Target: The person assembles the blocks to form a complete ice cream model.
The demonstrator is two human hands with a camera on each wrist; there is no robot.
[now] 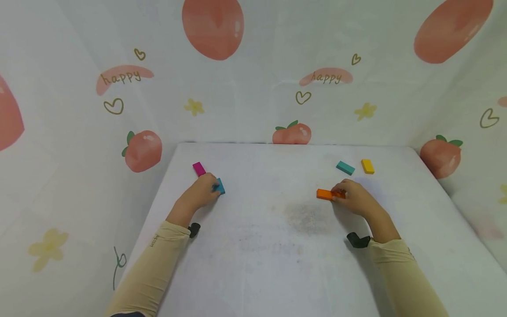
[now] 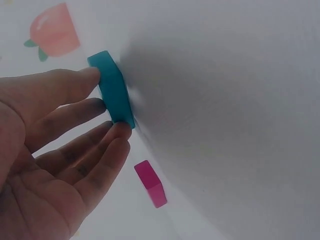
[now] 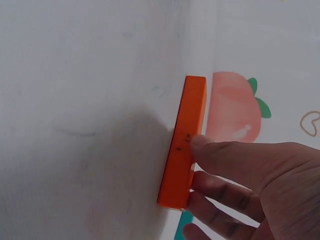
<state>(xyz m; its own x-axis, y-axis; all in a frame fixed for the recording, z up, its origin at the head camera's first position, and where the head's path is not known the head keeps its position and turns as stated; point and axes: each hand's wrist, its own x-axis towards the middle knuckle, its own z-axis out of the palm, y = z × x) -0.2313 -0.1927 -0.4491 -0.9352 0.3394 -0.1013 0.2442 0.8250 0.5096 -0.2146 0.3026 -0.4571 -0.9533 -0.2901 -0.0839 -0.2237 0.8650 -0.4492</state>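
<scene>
On the left of the table my left hand (image 1: 200, 192) holds a blue block (image 1: 221, 186) between thumb and fingertips. The left wrist view shows the thumb on one end of this blue block (image 2: 114, 87) and fingers along its side. A magenta block (image 1: 199, 168) lies just beyond that hand. Over on the right, my right hand (image 1: 356, 199) pinches an orange block (image 1: 324, 194) near its right end. Dark marks show on the orange block (image 3: 184, 150) in the right wrist view, with the thumb against its edge.
Behind the right hand lie a teal block (image 1: 345, 167) and a yellow block (image 1: 368, 166). The white table (image 1: 253, 273) has grey smudges near its middle. A white cloth (image 1: 245, 97) printed with peaches hangs around the back and sides.
</scene>
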